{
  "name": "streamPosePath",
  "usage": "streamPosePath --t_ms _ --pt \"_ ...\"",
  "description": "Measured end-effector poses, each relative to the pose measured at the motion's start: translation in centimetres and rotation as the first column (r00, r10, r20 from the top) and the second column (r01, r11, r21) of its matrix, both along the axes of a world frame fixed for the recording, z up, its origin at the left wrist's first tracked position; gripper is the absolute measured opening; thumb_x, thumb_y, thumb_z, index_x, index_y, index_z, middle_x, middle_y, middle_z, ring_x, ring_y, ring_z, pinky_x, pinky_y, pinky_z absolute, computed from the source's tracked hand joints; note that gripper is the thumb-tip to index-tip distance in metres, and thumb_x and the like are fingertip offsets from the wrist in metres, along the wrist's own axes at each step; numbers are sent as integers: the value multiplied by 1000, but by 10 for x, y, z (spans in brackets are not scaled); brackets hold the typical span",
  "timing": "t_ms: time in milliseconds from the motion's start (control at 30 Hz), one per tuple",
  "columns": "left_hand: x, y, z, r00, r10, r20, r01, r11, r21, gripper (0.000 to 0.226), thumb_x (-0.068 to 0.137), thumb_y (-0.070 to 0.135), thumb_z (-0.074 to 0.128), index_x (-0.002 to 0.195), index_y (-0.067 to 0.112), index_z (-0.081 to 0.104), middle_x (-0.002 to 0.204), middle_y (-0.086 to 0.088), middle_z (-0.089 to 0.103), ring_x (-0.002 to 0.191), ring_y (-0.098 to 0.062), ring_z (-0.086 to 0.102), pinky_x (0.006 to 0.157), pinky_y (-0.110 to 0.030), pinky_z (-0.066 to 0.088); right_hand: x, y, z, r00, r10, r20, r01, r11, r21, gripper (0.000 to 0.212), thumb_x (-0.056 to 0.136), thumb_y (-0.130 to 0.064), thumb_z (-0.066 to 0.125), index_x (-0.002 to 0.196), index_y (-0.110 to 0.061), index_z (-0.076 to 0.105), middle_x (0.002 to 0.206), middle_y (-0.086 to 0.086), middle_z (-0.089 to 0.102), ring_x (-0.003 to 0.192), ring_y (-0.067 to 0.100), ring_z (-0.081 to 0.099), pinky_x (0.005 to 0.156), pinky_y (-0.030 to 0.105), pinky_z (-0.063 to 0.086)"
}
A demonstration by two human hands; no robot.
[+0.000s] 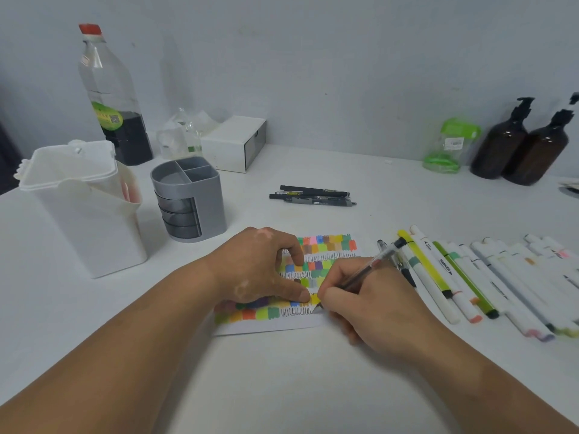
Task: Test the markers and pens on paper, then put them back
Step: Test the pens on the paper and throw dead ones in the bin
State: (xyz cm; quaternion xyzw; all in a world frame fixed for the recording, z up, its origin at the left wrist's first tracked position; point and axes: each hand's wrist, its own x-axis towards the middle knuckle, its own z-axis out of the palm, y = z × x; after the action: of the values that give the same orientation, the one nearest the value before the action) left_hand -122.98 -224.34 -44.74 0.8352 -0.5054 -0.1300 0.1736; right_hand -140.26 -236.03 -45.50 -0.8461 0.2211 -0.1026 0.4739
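bare forearms (131, 333) come in from the bottom edge across the white table (282, 389). at far left stands a white plastic caddy (81, 220) with its lid tipped up and something pink inside. behind it is a tall clear bottle (112, 98) with a red cap and dark liquid low down. just right of the caddy sits a grey desk organiser (191, 202) with a divided top and three smoky drawers, and a white box (232, 142) is behind that. a small bunch of black pens (313, 195) lies side by side mid-table, well apart from the hands. a long row of markers (488, 277), mostly white-bodied with two green ones, lies to the right. a green-lidded clear container (448, 145) and two amber pump bottles (520, 145) stand by the wall.

the paper (275, 328) lies flat between the hands, covered in bands of coloured swatches with rows of black loops under them. the left hand (260, 264) arches over it, fingers spread, thumb tip and a fingertip pressing the sheet down. the right hand (369, 305) pinches a clear pen (372, 267) low on its barrel. the tip touches the paper's lower right part, at the end of a line of loops just beside the left thumb. the dark upper end slants up over the nearest markers.
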Motion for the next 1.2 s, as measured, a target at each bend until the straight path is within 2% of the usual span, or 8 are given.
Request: streamPosePath --t_ms 267,333,467,600,700,833,1033,1200 --pt "1 0 -1 1000 10 -11 -10 1000 2 48 68 68 78 106 42 62 72 14 49 66 -6 48 56 -23 33 -1 -3 1 985 -97 140 110 990 -90 11 79 -21 67 69 -22 67 53 -3 61 45 8 50 45 21 40" --pt "2 1 -2 999 27 -22 -27 999 -23 44 74 68 73 108 44 58 74 13 52 68 -6 51 58 -23 36 -2 -11 5 936 -220 275 208 975 72 12 81 -16 68 69 -19 67 51 0 61 43 11 50 42 23 39" --pt "4 -1 0 974 85 -208 -124 976 -181 10 99 31 53 104 38 49 84 10 67 67 -9 57 55 -21 45 -3 -20 13 871 -314 379 190 925 330 24 87 -5 68 66 -18 67 56 7 63 42 17 52 42 26 45" --pt "1 1 1 911 26 -411 -160 942 -294 26 101 6 40 104 30 49 105 18 74 62 -16 50 59 -34 48 -3 -23 16 855 -311 415 147 913 381 27 91 -3 68 70 -19 73 62 10 67 49 16 57 46 25 48" --pt "-2 2 1 877 -39 -480 -153 923 -353 24 105 7 46 109 29 53 106 12 76 72 -9 64 73 -30 54 -3 -26 19 839 -328 435 69 856 512 35 94 2 61 71 -19 76 63 10 66 52 16 59 46 25 50" --pt "-6 0 2 752 -158 -640 -191 877 -440 27 101 5 55 117 23 66 106 -5 77 95 -25 75 88 -37 59 -5 -31 20 815 -378 440 25 780 625 38 95 3 56 70 -18 75 63 12 65 53 20 59 45 25 50" --pt "-7 1 2 658 -227 -718 -151 894 -421 24 94 19 60 116 14 63 106 -13 76 97 -34 73 87 -40 59 -4 -32 18 818 -348 459 42 831 555 24 88 -6 71 70 -20 76 63 8 66 53 20 59 47 26 50" --pt "-8 0 4 679 -232 -696 -119 901 -416 18 92 21 61 105 11 66 103 -13 76 89 -33 74 77 -33 60 -4 -32 16 827 -318 464 8 831 556 9 75 -17 70 70 -21 75 65 10 68 54 19 60 48 26 50"
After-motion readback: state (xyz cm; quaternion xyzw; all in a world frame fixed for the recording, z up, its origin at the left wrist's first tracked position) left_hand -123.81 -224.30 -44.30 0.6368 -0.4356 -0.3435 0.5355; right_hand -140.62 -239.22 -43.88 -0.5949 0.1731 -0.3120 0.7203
